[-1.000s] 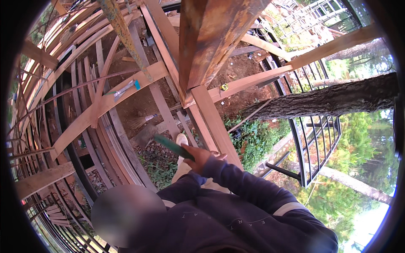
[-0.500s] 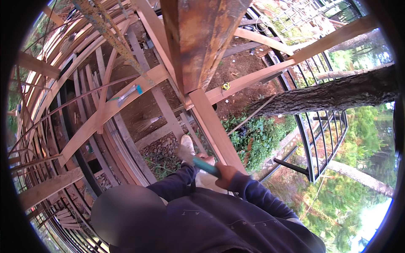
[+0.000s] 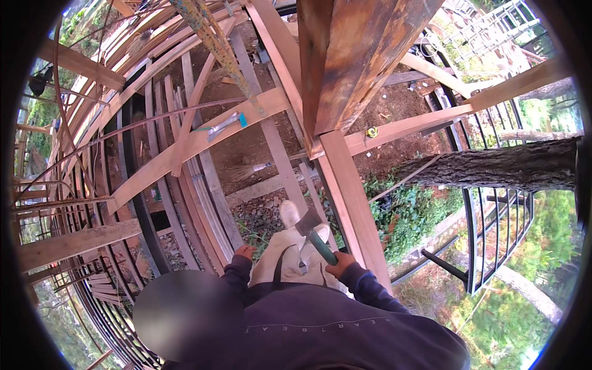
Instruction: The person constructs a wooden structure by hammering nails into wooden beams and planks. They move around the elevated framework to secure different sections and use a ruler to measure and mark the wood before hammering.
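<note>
My right hand [image 3: 340, 265] is closed round the end of the green handle of a hatchet [image 3: 322, 246]. The hatchet's dark, flat head points away from me, over my trousers and shoes. My left hand [image 3: 245, 251] hangs apart from it, left of my legs, its fingers curled with nothing seen in them. Just right of the hatchet runs a reddish wooden beam [image 3: 354, 203], which meets a thick stained timber post [image 3: 364, 61] in front of me.
On a crossbeam [image 3: 160, 163] at the left lies a teal-ended tool [image 3: 225, 125]. A yellow tape measure [image 3: 371, 132] rests on the right-hand crossbeam [image 3: 419, 123]. A tree trunk [image 3: 493, 169] and black metal railings [image 3: 472, 240] stand at the right. Far below are soil, planks and plants.
My left hand has come off the hatchet and moved left. The hatchet, held level across my front before, now points away from me in my right hand. The view has shifted.
</note>
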Action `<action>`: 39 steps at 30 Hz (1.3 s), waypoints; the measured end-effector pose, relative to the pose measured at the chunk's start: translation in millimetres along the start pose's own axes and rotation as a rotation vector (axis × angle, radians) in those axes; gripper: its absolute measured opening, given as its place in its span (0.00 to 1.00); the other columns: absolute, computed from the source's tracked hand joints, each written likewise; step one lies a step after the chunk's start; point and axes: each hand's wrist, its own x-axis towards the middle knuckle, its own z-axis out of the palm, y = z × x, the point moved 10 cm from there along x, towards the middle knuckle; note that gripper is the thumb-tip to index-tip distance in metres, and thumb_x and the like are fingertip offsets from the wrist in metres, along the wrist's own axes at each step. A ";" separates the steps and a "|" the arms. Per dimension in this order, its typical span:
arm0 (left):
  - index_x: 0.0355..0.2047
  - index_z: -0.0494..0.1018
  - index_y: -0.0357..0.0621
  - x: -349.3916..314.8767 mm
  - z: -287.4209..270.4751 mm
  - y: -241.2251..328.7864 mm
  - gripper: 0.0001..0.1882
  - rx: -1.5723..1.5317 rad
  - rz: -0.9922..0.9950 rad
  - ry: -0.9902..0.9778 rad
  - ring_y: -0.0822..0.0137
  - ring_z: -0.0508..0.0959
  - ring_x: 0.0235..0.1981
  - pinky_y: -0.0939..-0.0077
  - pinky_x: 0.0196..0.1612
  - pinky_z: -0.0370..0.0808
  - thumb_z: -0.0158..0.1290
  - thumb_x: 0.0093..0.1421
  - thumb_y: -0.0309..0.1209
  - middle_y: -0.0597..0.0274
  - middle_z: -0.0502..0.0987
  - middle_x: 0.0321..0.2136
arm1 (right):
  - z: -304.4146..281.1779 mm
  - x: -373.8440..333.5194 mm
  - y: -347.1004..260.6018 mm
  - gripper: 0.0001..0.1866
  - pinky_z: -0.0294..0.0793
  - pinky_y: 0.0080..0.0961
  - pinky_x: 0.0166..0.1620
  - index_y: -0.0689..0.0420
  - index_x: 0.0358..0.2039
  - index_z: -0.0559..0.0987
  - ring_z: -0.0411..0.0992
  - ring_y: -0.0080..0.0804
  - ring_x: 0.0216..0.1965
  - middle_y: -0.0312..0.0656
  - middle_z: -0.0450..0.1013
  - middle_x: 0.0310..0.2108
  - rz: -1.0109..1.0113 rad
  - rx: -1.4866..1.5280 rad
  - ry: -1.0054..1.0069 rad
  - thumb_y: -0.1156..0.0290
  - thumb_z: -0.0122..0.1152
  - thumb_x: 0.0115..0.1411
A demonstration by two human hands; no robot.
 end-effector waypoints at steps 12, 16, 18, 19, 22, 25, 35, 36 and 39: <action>0.28 0.75 0.36 24.6 -160.4 -91.7 0.15 0.145 -0.002 0.326 0.60 0.76 0.26 0.68 0.33 0.72 0.53 0.50 0.38 0.50 0.76 0.22 | 55.6 96.9 -36.3 0.28 0.73 0.27 0.18 0.62 0.47 0.63 0.72 0.31 0.14 0.47 0.72 0.19 0.195 0.351 -0.112 0.69 0.60 0.46; 0.26 0.75 0.36 86.4 -218.5 -129.2 0.14 0.157 0.022 0.277 0.59 0.76 0.23 0.66 0.31 0.72 0.53 0.49 0.37 0.51 0.76 0.20 | 59.2 134.5 -90.1 0.24 0.75 0.32 0.25 0.60 0.45 0.66 0.75 0.37 0.21 0.50 0.73 0.26 0.139 0.485 -0.043 0.68 0.58 0.46; 0.25 0.74 0.36 114.8 -255.1 -122.6 0.13 0.228 0.038 0.252 0.58 0.76 0.23 0.65 0.30 0.71 0.52 0.49 0.36 0.51 0.76 0.20 | 60.5 161.3 -107.8 0.25 0.74 0.36 0.31 0.59 0.45 0.67 0.74 0.44 0.26 0.50 0.72 0.25 -0.042 0.234 0.179 0.66 0.59 0.45; 0.24 0.74 0.37 128.2 -269.5 -112.1 0.13 0.260 0.042 0.248 0.58 0.75 0.22 0.64 0.30 0.71 0.52 0.49 0.36 0.51 0.76 0.19 | 57.5 172.3 -120.4 0.25 0.74 0.38 0.34 0.58 0.44 0.67 0.74 0.47 0.29 0.51 0.72 0.25 -0.131 0.097 0.279 0.65 0.60 0.45; 0.25 0.74 0.36 188.1 -307.4 -89.1 0.13 0.434 0.067 0.233 0.58 0.75 0.23 0.65 0.30 0.71 0.52 0.50 0.37 0.51 0.75 0.19 | 49.6 209.1 -141.1 0.25 0.70 0.40 0.41 0.56 0.44 0.68 0.72 0.52 0.37 0.54 0.73 0.31 0.201 0.025 0.194 0.62 0.58 0.45; 0.28 0.74 0.36 246.1 -309.5 -34.4 0.13 0.326 0.202 0.257 0.61 0.75 0.23 0.69 0.29 0.71 0.53 0.51 0.36 0.51 0.75 0.20 | 73.7 286.1 -122.6 0.24 0.71 0.42 0.41 0.55 0.45 0.68 0.72 0.52 0.38 0.54 0.73 0.33 0.297 -0.019 0.178 0.62 0.58 0.46; 0.28 0.73 0.38 403.1 -167.9 5.1 0.09 -0.040 0.365 0.153 0.80 0.67 0.20 0.81 0.23 0.65 0.53 0.55 0.32 0.68 0.68 0.15 | 111.1 679.2 -15.9 0.18 0.70 0.44 0.40 0.56 0.40 0.67 0.72 0.54 0.35 0.55 0.73 0.30 0.115 -0.278 0.372 0.63 0.54 0.50; 0.28 0.73 0.38 410.9 -168.1 3.6 0.08 -0.090 0.419 0.179 0.79 0.65 0.17 0.81 0.21 0.63 0.54 0.53 0.31 0.68 0.67 0.14 | 110.9 707.6 -12.6 0.18 0.70 0.44 0.40 0.57 0.39 0.67 0.72 0.54 0.35 0.55 0.73 0.31 0.084 -0.253 0.395 0.62 0.54 0.50; 0.28 0.72 0.38 426.0 -168.9 34.6 0.07 0.192 0.562 0.147 0.78 0.62 0.14 0.82 0.19 0.61 0.54 0.52 0.29 0.69 0.64 0.12 | 108.2 755.4 1.4 0.19 0.69 0.44 0.42 0.58 0.38 0.67 0.71 0.53 0.38 0.53 0.71 0.35 -0.070 -0.306 0.533 0.61 0.56 0.50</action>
